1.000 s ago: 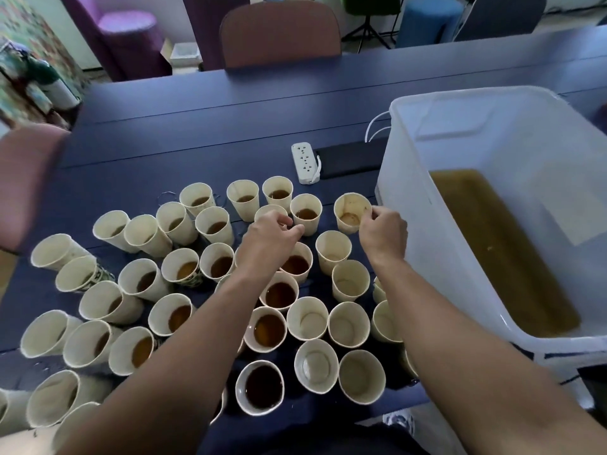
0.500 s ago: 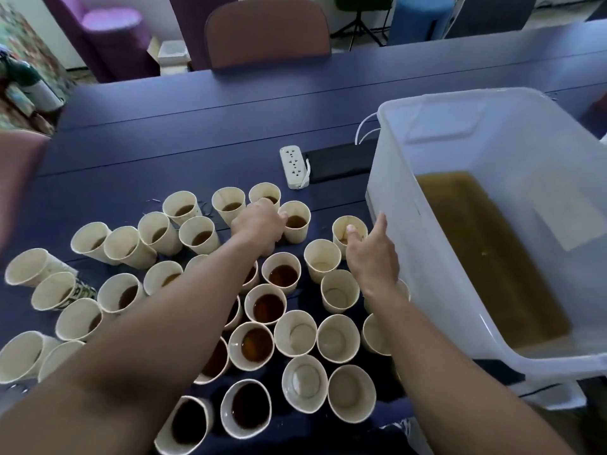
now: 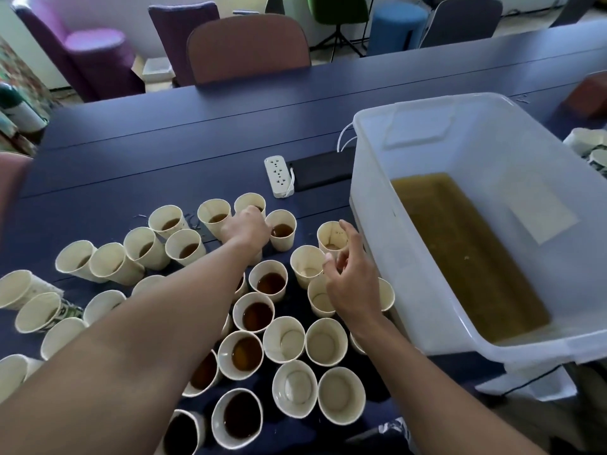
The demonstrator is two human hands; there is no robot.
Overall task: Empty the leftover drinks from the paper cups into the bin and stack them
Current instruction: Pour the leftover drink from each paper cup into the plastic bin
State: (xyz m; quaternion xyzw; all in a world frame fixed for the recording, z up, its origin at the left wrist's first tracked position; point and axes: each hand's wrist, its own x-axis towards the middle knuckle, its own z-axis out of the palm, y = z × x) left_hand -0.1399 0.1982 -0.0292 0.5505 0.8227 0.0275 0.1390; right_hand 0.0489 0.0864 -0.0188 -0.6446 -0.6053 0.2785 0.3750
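Several paper cups stand on the dark blue table [image 3: 164,159]; many hold brown drink, like one [image 3: 258,315], and the ones nearer the bin are empty, like another [image 3: 325,341]. My left hand [image 3: 244,229] reaches to the back rows, fingers curled down over a paper cup that it mostly hides. My right hand [image 3: 351,280] hovers with loosely curled fingers above the empty cups, holding nothing, next to a nearly empty cup [image 3: 331,234]. The white plastic bin [image 3: 371,192] on the right holds brown liquid.
A white power strip [image 3: 279,175] and a flat black object [image 3: 323,170] lie behind the cups, with white cables running to the bin's corner. More cups [image 3: 591,149] sit at the far right. Chairs stand along the table's far side.
My right hand has let go of the cup rim it pinched near the bin and drawn back, its fingers now loose. My left hand stays over its cup in the back rows.
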